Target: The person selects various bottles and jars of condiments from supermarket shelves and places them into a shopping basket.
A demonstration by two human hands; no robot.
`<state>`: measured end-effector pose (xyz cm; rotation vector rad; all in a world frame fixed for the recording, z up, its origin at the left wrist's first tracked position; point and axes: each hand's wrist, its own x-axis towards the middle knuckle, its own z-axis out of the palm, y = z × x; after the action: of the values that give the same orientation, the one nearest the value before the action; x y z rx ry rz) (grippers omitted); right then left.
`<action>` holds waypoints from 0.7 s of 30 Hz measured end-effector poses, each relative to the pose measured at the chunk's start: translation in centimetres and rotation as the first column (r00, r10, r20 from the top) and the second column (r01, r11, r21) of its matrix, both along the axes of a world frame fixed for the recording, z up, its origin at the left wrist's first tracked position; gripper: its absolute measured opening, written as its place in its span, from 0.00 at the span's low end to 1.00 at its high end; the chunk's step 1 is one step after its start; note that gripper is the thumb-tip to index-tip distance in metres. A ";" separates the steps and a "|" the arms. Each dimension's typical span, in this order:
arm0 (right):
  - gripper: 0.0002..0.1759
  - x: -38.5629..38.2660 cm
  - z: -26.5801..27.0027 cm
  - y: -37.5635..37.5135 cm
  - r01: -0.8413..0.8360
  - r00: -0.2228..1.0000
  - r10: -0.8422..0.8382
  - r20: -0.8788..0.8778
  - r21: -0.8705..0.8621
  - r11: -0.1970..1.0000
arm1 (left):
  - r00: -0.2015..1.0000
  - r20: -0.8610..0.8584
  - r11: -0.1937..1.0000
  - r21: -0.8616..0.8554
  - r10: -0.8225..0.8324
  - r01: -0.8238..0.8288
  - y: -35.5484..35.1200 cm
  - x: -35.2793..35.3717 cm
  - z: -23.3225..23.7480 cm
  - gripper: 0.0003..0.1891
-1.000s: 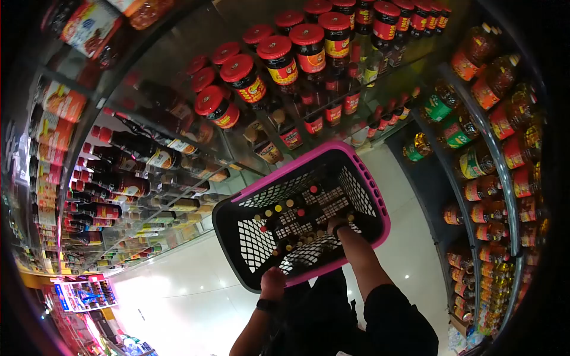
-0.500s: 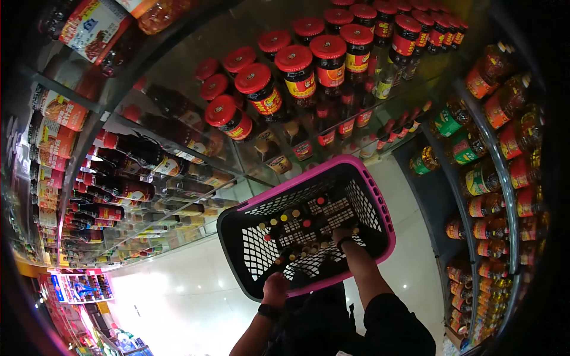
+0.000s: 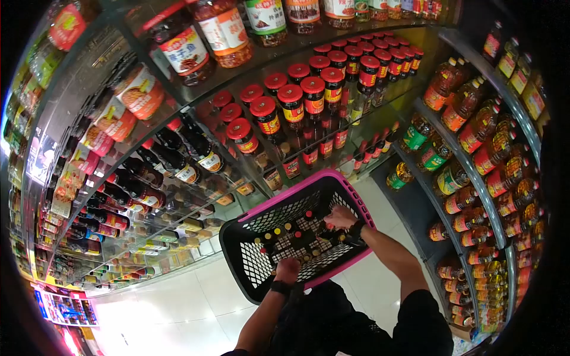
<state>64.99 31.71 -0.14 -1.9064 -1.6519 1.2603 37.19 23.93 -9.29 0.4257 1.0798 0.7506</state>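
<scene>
A black shopping basket (image 3: 230, 242) with a pink rim stands tilted in front of me. Inside it are several small bottles (image 3: 277, 231) with yellow, red and tan caps. Over the basket's right part, my right hand (image 3: 340, 218) is closed on a red-capped bottle (image 3: 328, 226), whose body is mostly lost in the dark interior. My left hand (image 3: 288, 270) is at the near side of the basket, fingers curled down. What those fingers grip is hidden.
Glass shelves ahead carry red-lidded sauce jars (image 3: 265, 116), with larger labelled jars (image 3: 221, 31) above. Dark sauce bottles (image 3: 133, 188) line the left shelves. Oil bottles (image 3: 488, 155) fill the curved racks on the right. Pale floor tiles (image 3: 202, 296) lie below.
My right hand has come up from inside the basket, moving away from me, with a red cap now showing at its fingers. My left hand has shifted slightly forward. The view has tilted upward.
</scene>
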 end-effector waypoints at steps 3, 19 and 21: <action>0.23 0.3 4.5 -0.5 -0.012 0.972 0.028 -0.234 0.071 0.997 | 0.992 0.036 0.993 0.012 -0.121 0.120 0.6 -1.7 -5.2 0.14; 0.14 -4.3 6.8 -5.7 0.209 0.182 -0.526 -0.831 -0.490 0.846 | 0.874 0.479 0.986 -0.164 0.077 0.003 0.5 -1.1 12.6 0.16; 0.14 -5.3 4.7 -6.5 0.090 0.065 -0.510 -0.858 -0.504 0.859 | 0.895 0.437 0.988 -0.150 0.090 -0.026 0.6 -1.4 12.7 0.14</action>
<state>59.68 25.22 4.60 -0.8208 -0.2333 1.9740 35.79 24.52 3.44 0.0901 0.7090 0.7730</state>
